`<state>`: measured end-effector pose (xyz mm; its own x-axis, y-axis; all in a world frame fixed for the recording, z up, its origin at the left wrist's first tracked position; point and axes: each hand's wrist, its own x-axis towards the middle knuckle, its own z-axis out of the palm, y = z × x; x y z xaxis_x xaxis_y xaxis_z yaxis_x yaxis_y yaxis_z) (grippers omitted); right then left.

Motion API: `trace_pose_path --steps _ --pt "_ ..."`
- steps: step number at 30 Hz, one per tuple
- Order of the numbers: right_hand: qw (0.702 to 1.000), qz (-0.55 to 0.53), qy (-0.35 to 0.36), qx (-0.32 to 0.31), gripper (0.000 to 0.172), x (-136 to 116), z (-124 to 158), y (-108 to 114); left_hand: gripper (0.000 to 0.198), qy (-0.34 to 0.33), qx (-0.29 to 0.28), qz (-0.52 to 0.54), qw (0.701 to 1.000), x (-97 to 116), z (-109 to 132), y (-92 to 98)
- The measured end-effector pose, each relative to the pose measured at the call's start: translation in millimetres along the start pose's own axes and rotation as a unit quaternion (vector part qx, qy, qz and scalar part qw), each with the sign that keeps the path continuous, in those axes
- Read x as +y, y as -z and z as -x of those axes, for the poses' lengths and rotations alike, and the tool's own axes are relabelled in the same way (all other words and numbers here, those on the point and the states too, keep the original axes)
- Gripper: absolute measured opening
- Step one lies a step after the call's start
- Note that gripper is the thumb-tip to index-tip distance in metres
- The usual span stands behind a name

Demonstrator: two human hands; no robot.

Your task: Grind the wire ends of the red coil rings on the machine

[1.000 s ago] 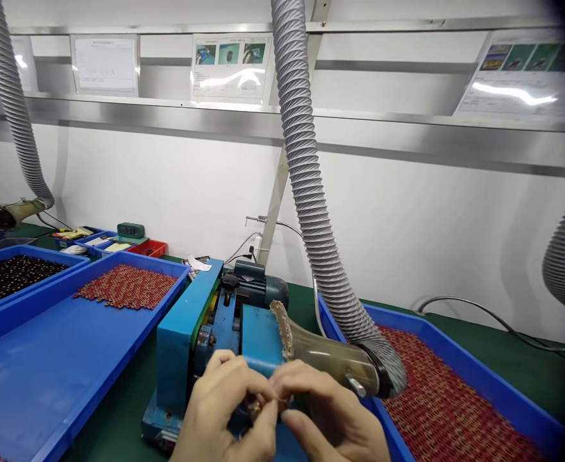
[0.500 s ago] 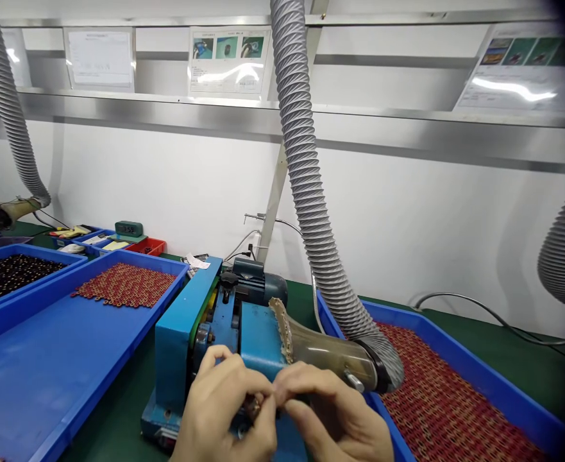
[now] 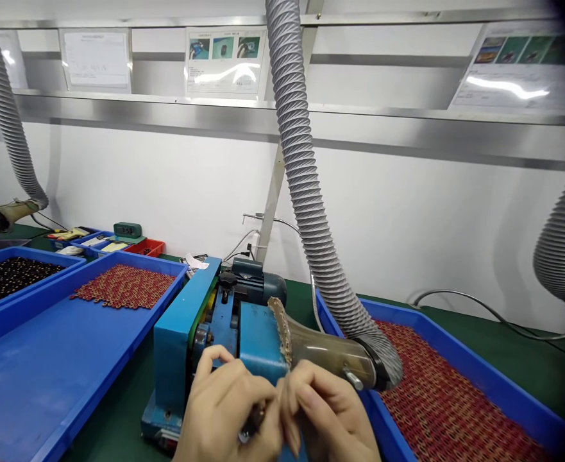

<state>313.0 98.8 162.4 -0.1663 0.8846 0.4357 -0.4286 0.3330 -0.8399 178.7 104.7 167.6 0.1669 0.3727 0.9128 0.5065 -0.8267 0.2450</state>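
Note:
My left hand (image 3: 231, 410) is closed in a pinch in front of the blue belt machine (image 3: 261, 333). My right hand (image 3: 328, 410) is closed too, its curled fingertips meeting those of the left. Whatever lies between the fingertips is too small and covered to make out. Behind both hands stands the machine, with a dark motor (image 3: 263, 282) at its back. From its right side leads a brownish clear funnel (image 3: 330, 356), joined to a grey ribbed hose (image 3: 301, 173).
To the right, a blue tray (image 3: 484, 378) holds rows of small red rings (image 3: 450, 391). The long blue tray (image 3: 46, 366) on the left has red rings (image 3: 126, 283) at its far end. Beyond it are a tray of black pieces (image 3: 15, 276) and a red box (image 3: 147, 247).
My right hand has shifted slightly left and its fingers have curled down closer against the left fingertips. My left hand stays almost in place. The view has moved very slightly.

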Motion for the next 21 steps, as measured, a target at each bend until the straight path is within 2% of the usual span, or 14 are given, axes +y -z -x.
trace_pose_path --steps 4,6,8,10,11,13,16,18,21 --pt "0.973 0.156 0.167 -0.012 0.006 1.1 -2.1 8.6 0.021 0.138 -0.036 0.14 0.98 3.5 -5.9 8.3" --pt "0.962 0.171 0.213 -0.029 0.013 3.2 -2.8 9.2 0.02 0.182 -0.065 0.181 0.964 3.6 -7.3 11.8" --pt "0.955 0.169 0.242 -0.031 0.014 5.1 -2.8 7.4 0.018 0.199 -0.089 0.203 0.955 3.1 -7.9 13.5" --pt "0.957 0.172 0.233 -0.021 0.008 6.1 -1.7 5.3 0.017 0.197 -0.1 0.21 0.952 3.2 -8.2 13.7" --pt "0.963 0.163 0.215 -0.003 0.01 6.0 -0.9 4.8 0.018 0.19 -0.101 0.21 0.954 3.6 -8.4 13.4" --pt "0.974 0.12 0.185 0.057 0.02 4.8 0.8 6.1 0.02 0.185 -0.099 0.205 0.956 4.6 -8.5 12.5" --pt "0.967 0.09 0.19 0.143 0.019 1.3 1.2 10.5 0.022 0.223 -0.087 0.231 0.943 4.5 -8.6 11.4" --pt "0.971 0.097 0.172 0.133 0.017 -0.7 -0.7 9.3 0.017 0.275 -0.066 0.297 0.912 2.7 -8.9 10.7" --pt "0.993 -0.008 0.085 0.079 0.008 -0.6 -5.2 -4.4 0.01 0.36 -0.022 0.429 0.828 0.0 -10.5 8.4"
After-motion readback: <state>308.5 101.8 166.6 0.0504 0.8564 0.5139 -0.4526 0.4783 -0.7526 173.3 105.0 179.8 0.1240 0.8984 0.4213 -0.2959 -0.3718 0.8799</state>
